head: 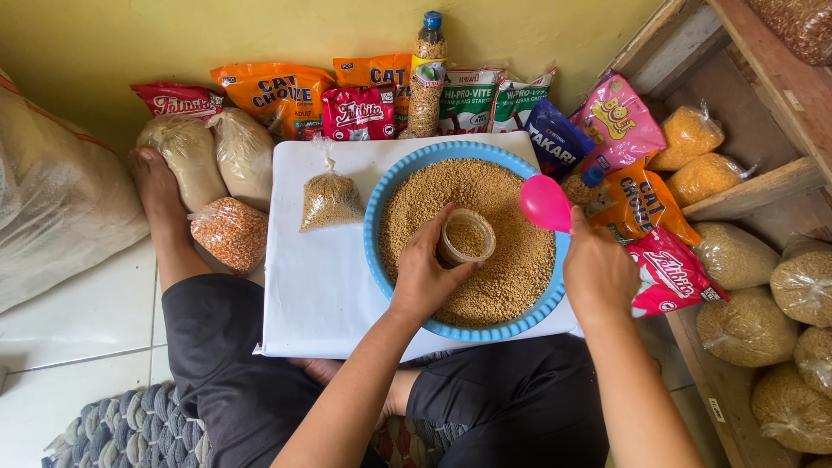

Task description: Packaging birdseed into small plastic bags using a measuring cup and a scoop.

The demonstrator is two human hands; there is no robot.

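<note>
**A:** What is being shown, going from left to right?

**B:** At the far left, a small clear tied bag of grain (330,198) is lying on a white board (303,286) that is being balanced on the crossed legs of a seated person. Right of it, a round blue basin (379,204) heaped with fine yellow grain (511,269) is being carried by the same board.

**A:** And the hands?

**B:** The left hand (422,276) is being held inside the basin, its fingers curled round a small clear plastic cup (466,237). The cup is being gripped upright, mouth up, its base pressed into the grain, and it is already partly filled. Further right, the right hand (598,273) is being closed about the handle of a pink scoop (545,203); the handle itself is hidden by the fingers.

**A:** How is the scoop lying in relation to the cup?

**B:** The scoop's bowl is being held above the basin's right rim, up and to the right of the cup and near it, not touching. Its long axis is being slanted from the right hand up and leftward, toward the cup's mouth. The cup is lying to the left of the right hand, with the left hand already on it.

**A:** What is being seen around them?

**B:** Coloured pet-food packets (276,94) are being propped along the yellow wall.
</note>
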